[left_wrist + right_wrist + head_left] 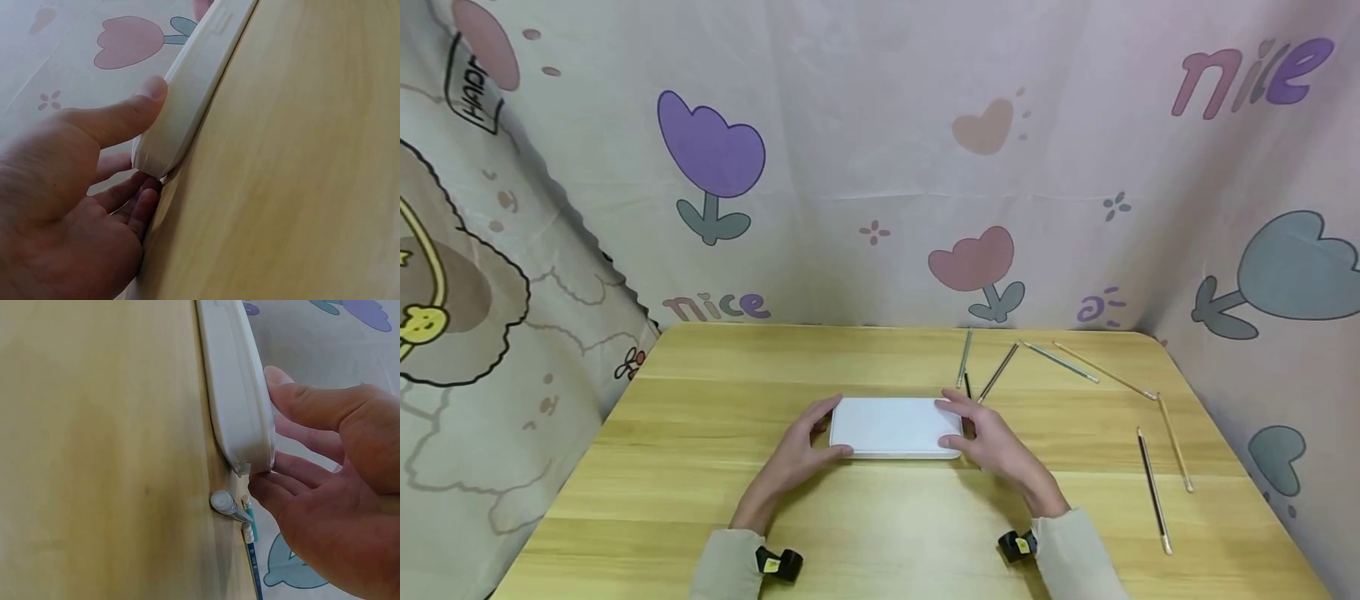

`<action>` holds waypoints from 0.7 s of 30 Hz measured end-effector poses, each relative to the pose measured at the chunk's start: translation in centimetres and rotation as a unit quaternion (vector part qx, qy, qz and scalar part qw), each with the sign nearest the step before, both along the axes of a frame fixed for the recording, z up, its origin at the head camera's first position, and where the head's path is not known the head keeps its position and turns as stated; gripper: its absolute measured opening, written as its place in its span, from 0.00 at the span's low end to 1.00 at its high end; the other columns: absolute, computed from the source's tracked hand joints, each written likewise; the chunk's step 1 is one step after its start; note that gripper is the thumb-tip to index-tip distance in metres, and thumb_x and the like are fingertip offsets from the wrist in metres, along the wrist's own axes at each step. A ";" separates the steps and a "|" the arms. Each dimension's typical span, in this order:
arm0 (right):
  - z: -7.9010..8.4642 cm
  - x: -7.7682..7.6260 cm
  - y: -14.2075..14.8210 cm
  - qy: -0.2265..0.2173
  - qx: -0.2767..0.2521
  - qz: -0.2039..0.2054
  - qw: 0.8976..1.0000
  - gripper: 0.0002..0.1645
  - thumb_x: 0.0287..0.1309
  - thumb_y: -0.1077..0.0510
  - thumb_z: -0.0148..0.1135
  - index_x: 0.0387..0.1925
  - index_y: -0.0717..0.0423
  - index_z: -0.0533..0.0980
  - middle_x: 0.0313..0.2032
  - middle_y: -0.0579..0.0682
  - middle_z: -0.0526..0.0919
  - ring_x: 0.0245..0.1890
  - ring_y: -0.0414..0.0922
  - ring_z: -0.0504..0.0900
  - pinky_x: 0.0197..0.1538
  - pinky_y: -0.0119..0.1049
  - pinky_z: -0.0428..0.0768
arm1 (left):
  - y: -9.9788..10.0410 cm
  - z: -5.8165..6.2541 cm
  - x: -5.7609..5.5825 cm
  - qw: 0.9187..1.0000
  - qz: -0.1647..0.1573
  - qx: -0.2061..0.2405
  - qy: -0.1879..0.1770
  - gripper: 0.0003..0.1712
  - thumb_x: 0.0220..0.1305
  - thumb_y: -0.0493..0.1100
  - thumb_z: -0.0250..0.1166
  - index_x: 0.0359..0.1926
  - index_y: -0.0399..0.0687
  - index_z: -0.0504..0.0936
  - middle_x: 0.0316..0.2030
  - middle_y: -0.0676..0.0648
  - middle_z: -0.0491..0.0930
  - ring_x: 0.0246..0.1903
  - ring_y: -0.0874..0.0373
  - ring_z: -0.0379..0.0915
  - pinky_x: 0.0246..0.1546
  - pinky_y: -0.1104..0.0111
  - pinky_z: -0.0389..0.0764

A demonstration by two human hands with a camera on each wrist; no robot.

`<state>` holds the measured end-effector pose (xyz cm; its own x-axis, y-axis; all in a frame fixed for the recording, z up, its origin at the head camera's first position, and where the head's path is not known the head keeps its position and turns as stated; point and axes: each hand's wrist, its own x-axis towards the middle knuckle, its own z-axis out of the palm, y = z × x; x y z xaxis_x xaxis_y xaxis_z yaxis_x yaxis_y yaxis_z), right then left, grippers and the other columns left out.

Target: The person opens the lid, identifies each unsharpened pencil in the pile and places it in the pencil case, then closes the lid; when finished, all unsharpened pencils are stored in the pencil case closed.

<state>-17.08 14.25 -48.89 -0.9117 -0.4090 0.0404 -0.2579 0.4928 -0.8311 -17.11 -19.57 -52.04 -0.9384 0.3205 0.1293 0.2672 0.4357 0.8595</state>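
A flat white case point(895, 427) with rounded corners lies on the table in the middle of the head view. At its left end my left hand point(796, 457) holds it, with the thumb on the near edge and the fingers round the short side. My right hand point(996, 443) grips the opposite end in much the same way. The left wrist view shows the left thumb against the side wall of the case point(187, 94), its fingertips low by the table. From the right wrist, the thumb touches the upper rim of the case point(240, 394) and the fingers sit at its end.
Several pencils lie scattered on the wooden table point(700, 392) to the right, among them a dark pencil point(1153, 492) and a yellow pencil point(1175, 442). A dark striped pencil point(998, 372) lies just beyond the right hand. A patterned curtain point(850, 150) hangs behind the table.
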 end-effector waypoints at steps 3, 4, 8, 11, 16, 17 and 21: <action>0.1 0.1 -0.1 0.000 0.008 -0.002 1.000 0.34 0.64 0.63 0.69 0.70 0.63 0.71 0.77 0.62 0.58 0.77 0.63 0.53 0.74 0.57 0.58 | 0.0 -0.1 -0.1 1.000 0.004 -0.002 0.002 0.49 0.57 0.47 0.79 0.76 0.40 0.66 0.70 0.38 0.68 0.60 0.46 0.70 0.63 0.49 0.73; 0.2 0.0 -0.1 0.000 0.009 -0.003 1.000 0.34 0.64 0.63 0.69 0.70 0.62 0.71 0.77 0.62 0.59 0.77 0.62 0.53 0.74 0.57 0.58 | -0.1 -0.1 -0.2 1.000 0.005 0.000 0.002 0.49 0.57 0.47 0.79 0.75 0.40 0.66 0.70 0.39 0.68 0.59 0.46 0.70 0.63 0.49 0.73; 0.2 -0.1 -0.3 0.004 0.008 -0.002 1.000 0.34 0.64 0.63 0.69 0.70 0.62 0.71 0.77 0.62 0.58 0.77 0.62 0.53 0.74 0.57 0.58 | -0.3 -0.2 -0.3 1.000 0.007 0.005 0.000 0.49 0.57 0.47 0.79 0.75 0.42 0.67 0.70 0.39 0.69 0.58 0.47 0.70 0.62 0.47 0.73; 0.0 -0.2 -0.6 0.012 0.010 0.004 1.000 0.34 0.64 0.63 0.69 0.70 0.63 0.71 0.77 0.63 0.58 0.77 0.63 0.53 0.74 0.58 0.58 | -0.7 -0.1 -0.2 1.000 0.008 0.007 -0.004 0.49 0.57 0.47 0.79 0.75 0.42 0.67 0.70 0.39 0.69 0.58 0.46 0.70 0.62 0.47 0.73; 0.2 -0.5 -1.0 0.040 0.016 0.013 0.999 0.33 0.64 0.63 0.69 0.69 0.62 0.73 0.76 0.64 0.60 0.76 0.64 0.56 0.73 0.59 0.60 | -1.2 0.2 -0.1 0.999 0.013 0.028 -0.022 0.51 0.56 0.46 0.80 0.76 0.44 0.65 0.69 0.40 0.70 0.61 0.46 0.70 0.64 0.47 0.71; 0.3 -0.6 -1.0 0.048 0.017 0.013 0.999 0.33 0.63 0.63 0.70 0.68 0.62 0.73 0.75 0.65 0.60 0.75 0.65 0.56 0.73 0.60 0.60 | -1.3 0.3 -0.1 0.999 0.016 0.034 -0.027 0.51 0.57 0.46 0.79 0.77 0.45 0.64 0.69 0.40 0.70 0.61 0.46 0.70 0.65 0.47 0.71; 1.1 -0.7 -0.8 0.070 0.011 0.011 0.997 0.32 0.64 0.61 0.70 0.68 0.61 0.73 0.75 0.64 0.62 0.75 0.64 0.58 0.73 0.59 0.60 | -1.6 0.5 -0.3 0.997 0.022 0.068 -0.040 0.46 0.65 0.45 0.73 0.78 0.44 0.61 0.70 0.40 0.70 0.66 0.44 0.67 0.67 0.50 0.69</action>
